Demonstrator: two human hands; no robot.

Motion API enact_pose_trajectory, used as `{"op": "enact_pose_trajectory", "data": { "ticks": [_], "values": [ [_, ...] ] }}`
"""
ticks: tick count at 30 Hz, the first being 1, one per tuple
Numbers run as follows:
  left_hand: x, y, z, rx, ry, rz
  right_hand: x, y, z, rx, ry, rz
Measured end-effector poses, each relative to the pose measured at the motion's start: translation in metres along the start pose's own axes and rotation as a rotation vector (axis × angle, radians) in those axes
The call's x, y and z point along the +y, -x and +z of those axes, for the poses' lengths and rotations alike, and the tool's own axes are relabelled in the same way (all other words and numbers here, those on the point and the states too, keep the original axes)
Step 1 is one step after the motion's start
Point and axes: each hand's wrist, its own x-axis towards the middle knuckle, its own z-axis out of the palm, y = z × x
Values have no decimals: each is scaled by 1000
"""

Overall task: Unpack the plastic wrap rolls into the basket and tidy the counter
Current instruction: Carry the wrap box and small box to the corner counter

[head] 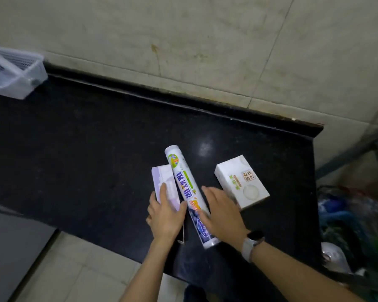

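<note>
— One plastic wrap roll [189,194] lies on the dark table [85,149], slanting from the near edge toward the wall, its printed label facing up.

— And the hands?

— The left hand [165,216] has its grip closed around a pale lilac box [165,185] just left of the roll, fingers over the top face and the thumb against the roll's side. The right hand [222,212] lies flat and open on the roll's right side, fingers spread, holding nothing; a watch [252,244] sits on that wrist.

— Anything else nearby?

— A white box [241,182] with small printed marks rests just right of the right hand, apart from the roll. The white slatted basket [16,75] stands well apart at the far left, against the tiled wall [183,40]. Blurred bags [347,214] sit beyond the table's right end.
</note>
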Motion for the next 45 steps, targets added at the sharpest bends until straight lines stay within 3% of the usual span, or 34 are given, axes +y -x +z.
{"op": "enact_pose_trajectory", "data": {
  "ticks": [3, 5, 8, 10, 13, 21, 29, 35, 45],
  "values": [
    [-1, -2, 1, -32, 8, -8, -12, 9, 23, -240, -143, 188],
    [-6, -2, -4, -43, 94, -23, -12, 11, 30, -256, -213, 285],
    [-28, 7, -20, -47, 482, -88, -14, 9, 34, -214, -381, 360],
    [-50, 24, -34, 14, 680, -173, -19, 9, 38, -198, -471, 328],
    [-85, 54, -55, 140, 799, -269, -41, 9, 48, -212, -571, 214],
    [-181, 87, -138, 422, 1210, -549, -165, -6, 95, -464, -550, -109],
    [-314, 43, -263, 502, 1241, -527, -342, -69, 166, -539, -428, -226],
    [-394, -12, -375, 551, 1046, -494, -453, -123, 208, -533, -455, -184],
    [-420, -200, -481, 387, 1054, -349, -544, -291, 251, -433, -344, -85]
  ]
}}
